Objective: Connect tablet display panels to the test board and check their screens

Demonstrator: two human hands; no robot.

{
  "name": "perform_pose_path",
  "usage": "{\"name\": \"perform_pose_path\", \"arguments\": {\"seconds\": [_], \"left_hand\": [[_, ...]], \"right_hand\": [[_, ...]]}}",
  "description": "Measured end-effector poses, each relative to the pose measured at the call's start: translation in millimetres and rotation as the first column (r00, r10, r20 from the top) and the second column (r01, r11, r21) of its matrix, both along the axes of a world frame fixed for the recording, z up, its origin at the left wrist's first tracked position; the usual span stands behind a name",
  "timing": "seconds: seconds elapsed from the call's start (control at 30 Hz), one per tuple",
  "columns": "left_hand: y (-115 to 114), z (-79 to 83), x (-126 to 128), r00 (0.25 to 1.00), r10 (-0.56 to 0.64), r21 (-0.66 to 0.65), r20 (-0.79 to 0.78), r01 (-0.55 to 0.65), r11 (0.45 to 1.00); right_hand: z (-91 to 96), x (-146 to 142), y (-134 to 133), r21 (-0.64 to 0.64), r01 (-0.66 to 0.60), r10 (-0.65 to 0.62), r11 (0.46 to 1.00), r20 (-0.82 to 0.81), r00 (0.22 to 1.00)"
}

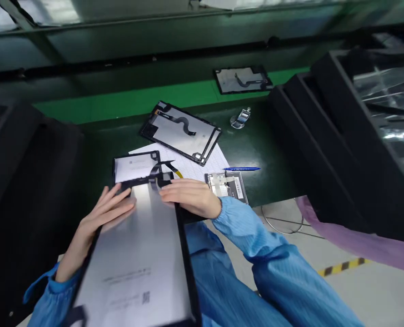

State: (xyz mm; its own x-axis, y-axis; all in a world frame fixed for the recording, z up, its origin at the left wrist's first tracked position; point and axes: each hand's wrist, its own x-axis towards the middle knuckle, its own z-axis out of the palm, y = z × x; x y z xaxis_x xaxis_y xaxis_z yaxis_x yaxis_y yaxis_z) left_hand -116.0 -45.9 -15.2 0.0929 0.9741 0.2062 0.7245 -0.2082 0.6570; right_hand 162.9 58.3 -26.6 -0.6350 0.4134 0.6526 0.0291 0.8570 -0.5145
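A large display panel [137,254] with a silvery back and black frame lies at the lower left, close to me. On its left edge my left hand [108,209] rests with fingers stretched out and slightly apart. My right hand [190,196] bends over the top right corner, its fingers close together beside a dark flex cable [162,168] with a yellow part. The right thumb is hidden. Behind the large panel's top edge sits another silvery-backed panel [135,167], partly covered.
Two more panels with flex cables, a nearer one [184,131] over gridded paper [218,159] and a farther one [242,80], lie beyond. A metal object [241,118], blue pen [241,169] and small electronic unit [227,186] are right. Black foam trays [324,150] flank the green bench.
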Motion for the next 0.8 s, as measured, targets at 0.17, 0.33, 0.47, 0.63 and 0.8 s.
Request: {"name": "perform_pose_path", "arguments": {"seconds": [0.17, 0.33, 0.47, 0.63, 0.8], "left_hand": [[16, -20.4, -25, 0.805, -0.214, 0.060, -0.553, 0.294, 0.954], [24, -42.8, -34, 0.691, -0.201, 0.081, -0.694, 0.353, 0.932], [27, -43.5, -35, 0.680, -0.194, 0.076, -0.707, 0.346, 0.935], [31, -27.7, -21, 0.797, -0.147, 0.085, -0.586, 0.241, 0.967], [35, -3.4, 32, 0.975, -0.102, 0.151, -0.198, 0.134, 0.979]], "right_hand": [[-42.6, -13, 15, 0.420, -0.031, -0.102, 0.907, 0.291, 0.951], [-57.6, -21, 16, 0.409, -0.056, -0.166, 0.911, 0.489, 0.857], [-55.0, -21, 9, 0.434, -0.013, -0.214, 0.901, 0.470, 0.856], [-48.3, -5, -1, 0.406, 0.033, -0.215, 0.913, 0.411, 0.886], [-29.6, 20, -15, 0.355, 0.110, -0.145, 0.929, 0.074, 0.987]]}}
